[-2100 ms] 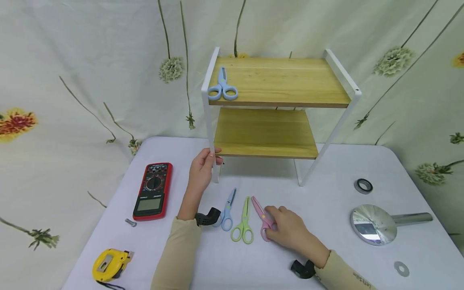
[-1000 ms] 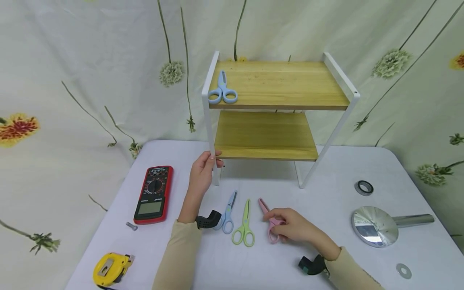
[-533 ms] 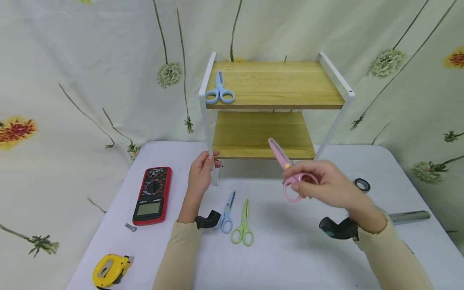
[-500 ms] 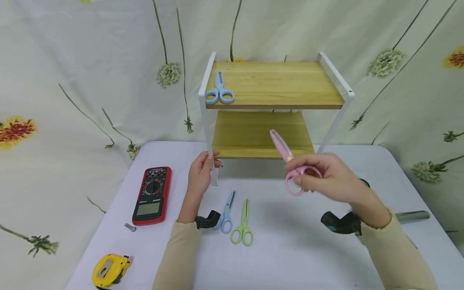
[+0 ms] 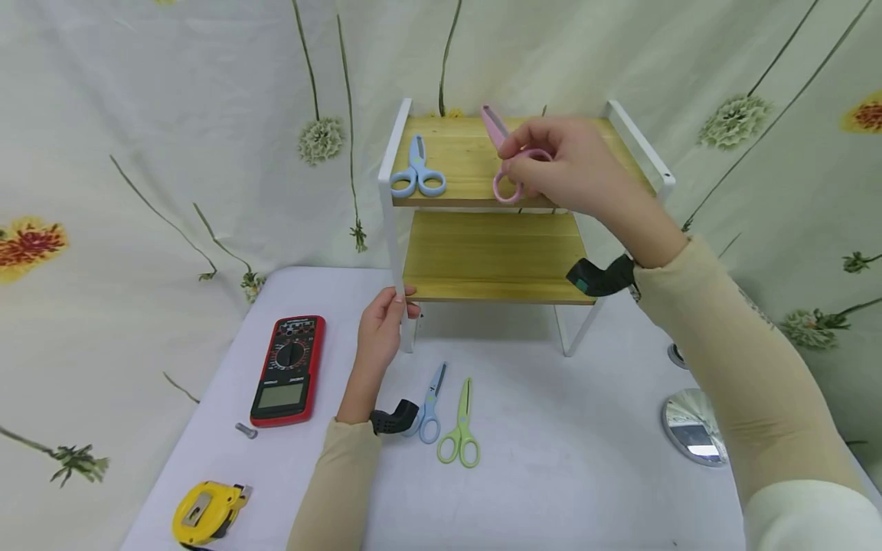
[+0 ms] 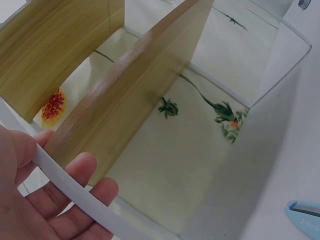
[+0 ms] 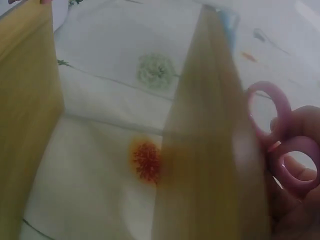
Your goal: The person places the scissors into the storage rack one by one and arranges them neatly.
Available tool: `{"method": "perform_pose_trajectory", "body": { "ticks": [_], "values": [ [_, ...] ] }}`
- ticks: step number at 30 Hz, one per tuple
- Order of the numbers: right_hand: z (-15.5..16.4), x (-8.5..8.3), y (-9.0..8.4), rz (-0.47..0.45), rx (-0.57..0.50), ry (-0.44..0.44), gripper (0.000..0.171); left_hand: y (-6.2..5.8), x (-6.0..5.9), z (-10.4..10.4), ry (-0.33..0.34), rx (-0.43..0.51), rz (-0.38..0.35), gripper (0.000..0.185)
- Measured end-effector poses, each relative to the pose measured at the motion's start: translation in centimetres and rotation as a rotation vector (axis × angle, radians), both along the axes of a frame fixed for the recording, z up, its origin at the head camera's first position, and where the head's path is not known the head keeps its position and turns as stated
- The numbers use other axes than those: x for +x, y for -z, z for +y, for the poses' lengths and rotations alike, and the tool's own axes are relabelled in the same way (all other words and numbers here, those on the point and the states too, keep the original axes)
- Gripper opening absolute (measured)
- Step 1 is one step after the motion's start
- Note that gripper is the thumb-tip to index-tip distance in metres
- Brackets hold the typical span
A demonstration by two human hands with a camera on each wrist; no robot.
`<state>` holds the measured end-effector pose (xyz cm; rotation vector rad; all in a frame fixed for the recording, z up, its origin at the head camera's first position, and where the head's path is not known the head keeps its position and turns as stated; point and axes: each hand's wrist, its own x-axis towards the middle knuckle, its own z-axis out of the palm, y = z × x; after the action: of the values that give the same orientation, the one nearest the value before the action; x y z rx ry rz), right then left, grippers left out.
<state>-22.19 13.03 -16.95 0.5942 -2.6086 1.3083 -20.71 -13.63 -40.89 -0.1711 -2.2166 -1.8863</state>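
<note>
My right hand holds pink scissors by the handles, just above the top board of a two-tier wooden shelf, blades pointing back. A blue pair of scissors lies at the left of that top board. My left hand grips the shelf's white front left leg near the lower board. On the white table lie another blue pair and a green pair, near my left wrist.
A red multimeter, a small bolt and a yellow tape measure lie at the left. A round metal disc and a dark ring sit at the right, partly behind my right arm. Flowered cloth hangs behind.
My right hand picked the pink scissors off the table and raised them up and back to the top shelf board. My left hand stayed on the shelf leg.
</note>
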Motion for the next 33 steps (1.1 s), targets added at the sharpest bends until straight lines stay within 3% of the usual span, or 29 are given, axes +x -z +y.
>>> {"method": "perform_pose_trajectory", "body": {
  "ticks": [6, 13, 20, 28, 33],
  "values": [
    [-1.9, -3.0, 0.8, 0.053, 0.16, 0.072, 0.023, 0.1, 0.0, -0.1, 0.002, -0.011, -0.011, 0.029],
    [-2.1, -2.8, 1.7, 0.204, 0.29, 0.15, 0.027, 0.1, 0.0, 0.0, 0.004, -0.039, 0.01, 0.029],
    [-2.4, -2.7, 1.8, 0.243, 0.276, 0.163, 0.027, -0.1, 0.1, -0.1, -0.007, -0.037, -0.01, 0.03],
    [-2.4, -2.6, 1.8, 0.22, 0.278, 0.181, 0.028, -0.1, 0.2, -0.2, 0.004, -0.03, -0.003, 0.029],
    [-2.3, -2.2, 2.3, 0.293, 0.151, 0.193, 0.03, -0.1, 0.1, -0.2, 0.006, -0.016, 0.008, 0.028]
  ]
}}
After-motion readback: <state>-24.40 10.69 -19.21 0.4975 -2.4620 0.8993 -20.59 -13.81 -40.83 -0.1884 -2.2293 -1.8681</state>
